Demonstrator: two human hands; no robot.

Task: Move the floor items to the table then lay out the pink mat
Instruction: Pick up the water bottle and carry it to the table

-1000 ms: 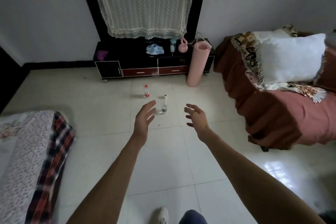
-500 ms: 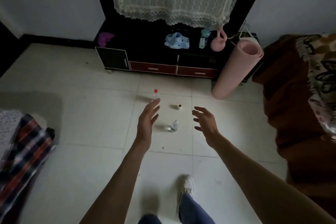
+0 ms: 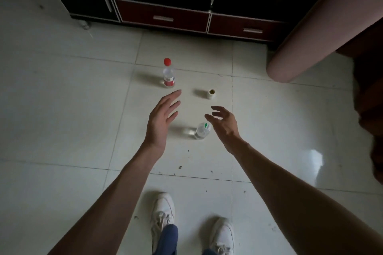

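Three small items stand on the tiled floor. A clear bottle with a red cap and red label (image 3: pixel 168 74) is farthest. To its right sits a small cream cup (image 3: pixel 211 94). Nearest me is a clear bottle with a green mark on top (image 3: pixel 202 130). My left hand (image 3: pixel 160 119) hovers open, fingers pointing toward the red-capped bottle. My right hand (image 3: pixel 224 123) is open with curled fingers just right of the green-marked bottle, not touching it. The rolled pink mat (image 3: pixel 323 29) leans at the upper right.
A low black cabinet with two red drawers (image 3: pixel 163 15) runs along the far side. A brown-covered sofa edge (image 3: pixel 371 97) is at the right. My white shoes (image 3: pixel 162 211) stand on the tiles below my arms.
I have stepped closer and tilted my view down, so the floor items look larger. Both hands have lowered toward the bottles; the right hand is now beside the green-marked bottle.
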